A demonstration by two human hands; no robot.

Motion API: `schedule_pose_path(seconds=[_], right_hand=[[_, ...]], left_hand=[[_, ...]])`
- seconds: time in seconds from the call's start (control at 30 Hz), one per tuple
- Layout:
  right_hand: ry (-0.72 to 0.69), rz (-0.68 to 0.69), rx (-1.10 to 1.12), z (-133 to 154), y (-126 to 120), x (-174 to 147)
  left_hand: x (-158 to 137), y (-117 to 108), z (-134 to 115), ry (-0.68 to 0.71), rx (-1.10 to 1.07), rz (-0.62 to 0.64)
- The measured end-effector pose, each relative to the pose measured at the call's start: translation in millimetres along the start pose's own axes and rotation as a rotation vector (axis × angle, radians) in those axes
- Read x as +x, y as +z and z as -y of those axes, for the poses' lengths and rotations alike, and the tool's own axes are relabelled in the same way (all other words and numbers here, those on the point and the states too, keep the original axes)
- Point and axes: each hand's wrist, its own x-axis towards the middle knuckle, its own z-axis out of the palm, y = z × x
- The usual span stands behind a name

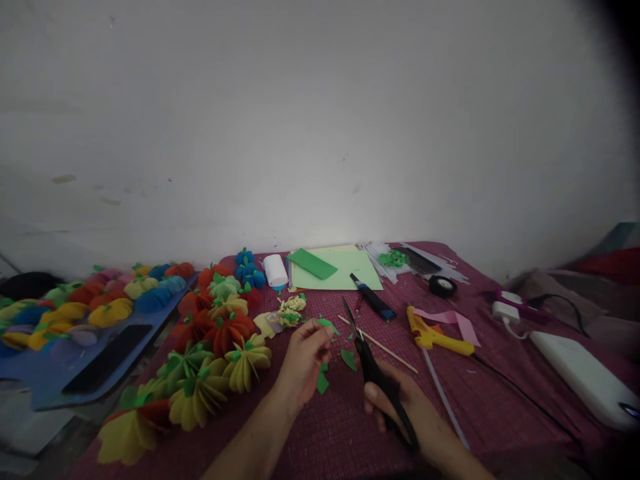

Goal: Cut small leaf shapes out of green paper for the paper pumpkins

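Observation:
My left hand (304,357) is closed in a pinch at the middle of the table, with a small green paper piece (327,325) at its fingertips. To its right, my right hand (400,400) grips black-handled scissors (370,363), their blades pointing up and away from me. Between the hands, a leaf-shaped green paper scrap (349,359) lies on the cloth, and another green scrap (323,382) sits just below my left hand. Beyond the left hand is a small heap of pale yellow paper bits (291,311). A thin wooden stick (385,347) lies behind the scissors.
Several folded paper pumpkins (227,330) crowd the table's left side; more lie on a blue board (45,387) with a black phone (107,360). Behind are green paper sheets (345,270) and a box cutter (373,298). A yellow glue gun (440,341) and white power bank (583,377) lie right.

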Motion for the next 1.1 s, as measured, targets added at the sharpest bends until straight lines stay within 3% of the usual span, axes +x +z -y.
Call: schedule_pose_path(seconds=[0.13,0.23,0.47,0.9,1.1], right_hand=[[-0.129,-0.236,-0.053,13.9,-15.4,22.4],[-0.153,-0.298,0.037,22.4,-17.0,36.8],[-0.148,-0.135,0.344,26.2,1.6,42.7],[-0.159,-0.136,0.392,30.7,4.8,37.9],[-0.188,-0.182,0.338,30.1,4.9,38.7]], left_hand=[[-0.5,-0.6,0.4,0.012,0.081,0.022],[-0.1,-1.7,4.5,0.040,0.146,0.057],[-0.6,-1.2,10.8,0.086,0.253,0.156],[-1.3,-0.7,14.0,0.209,0.399,0.112],[-6.0,1.5,8.6,0.135,0.112,0.194]])
